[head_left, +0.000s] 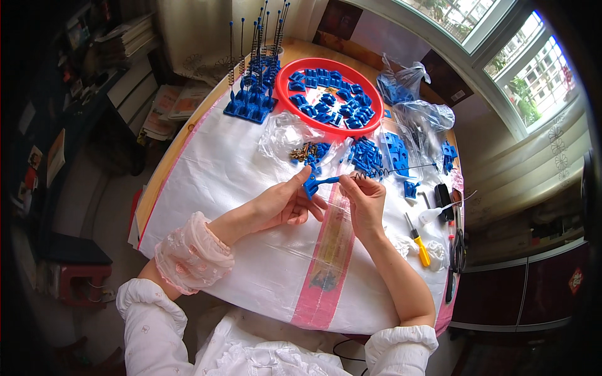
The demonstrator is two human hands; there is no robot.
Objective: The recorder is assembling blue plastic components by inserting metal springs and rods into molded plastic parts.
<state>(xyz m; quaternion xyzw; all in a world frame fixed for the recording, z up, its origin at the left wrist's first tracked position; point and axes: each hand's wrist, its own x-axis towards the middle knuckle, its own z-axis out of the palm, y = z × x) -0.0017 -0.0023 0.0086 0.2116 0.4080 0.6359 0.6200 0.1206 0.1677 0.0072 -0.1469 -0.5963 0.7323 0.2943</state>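
Note:
My left hand [285, 202] pinches a small blue plastic base [311, 185] at its near end. My right hand [365, 199] grips the blue rod [401, 170] that sticks out of that base, right where a metal coil spring [370, 175] wraps it. The rod runs off to the right over the white table cover [238, 182]. Just beyond my hands lie a pile of small brass screws [302, 152] and loose blue plastic pieces [367, 155] on clear plastic bags.
A red round tray [287, 100] of blue pieces sits at the back, with finished upright rods on blue bases [254, 94] to its left. Clear bags of blue parts [407, 94] lie at right. A yellow-handled screwdriver [417, 240], a white squeeze bottle [433, 215] and scissors [459, 247] lie along the right edge.

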